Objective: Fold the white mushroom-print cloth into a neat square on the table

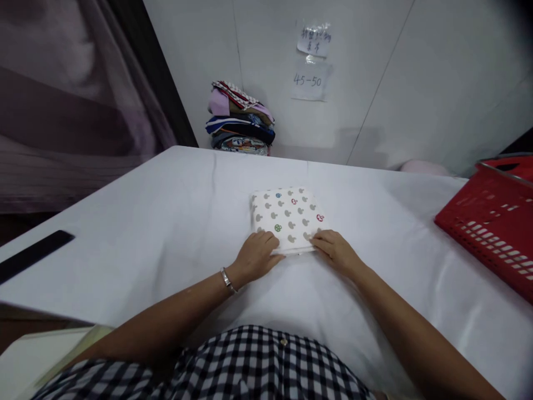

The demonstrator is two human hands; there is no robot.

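A folded white cloth [287,214] with a pattern of grey, red, blue and green mushroom shapes lies flat on the white-covered table [200,233]. My left hand [259,254] grips its near left corner, fingers on top and thumb at the front edge. At the near right corner, my right hand [334,251] pinches the cloth's edge between fingers and thumb. The folded layers show along the near edge. A silver bracelet [227,280] is on my left wrist.
Beyond the table's far edge, a stack of folded fabrics [241,119] stands against the wall. A red plastic basket [491,222] is at the right. A black flat object [37,255] lies at the left edge. Paper signs [310,80] hang on the wall.
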